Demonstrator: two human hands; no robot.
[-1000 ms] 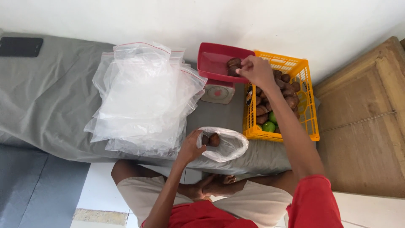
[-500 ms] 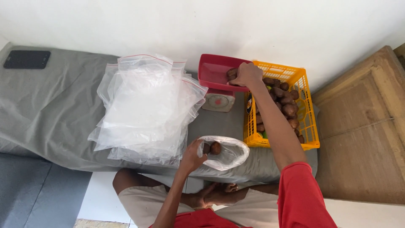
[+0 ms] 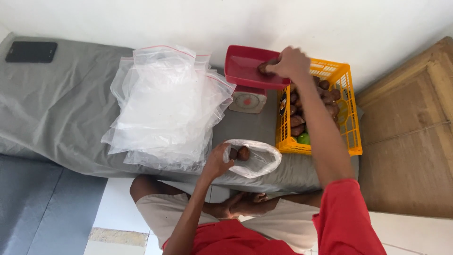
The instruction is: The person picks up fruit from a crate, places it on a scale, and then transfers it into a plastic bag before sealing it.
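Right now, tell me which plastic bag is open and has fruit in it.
The small clear bag at the mattress's near edge, its mouth held open by the left hand, with brown fruits inside. The other bags lie flat and stacked beside it.

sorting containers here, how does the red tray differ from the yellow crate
The red tray is shallow with solid walls and sits raised on a small scale; the yellow crate is deeper, slotted, and rests on the grey surface. The tray holds about one brown fruit under the right hand; the crate holds many.

White wall [image 3: 141,19] behind; grey sheet-covered mattress [image 3: 56,104]; brown wooden board [image 3: 406,141] right; pale tiled floor [image 3: 118,208].
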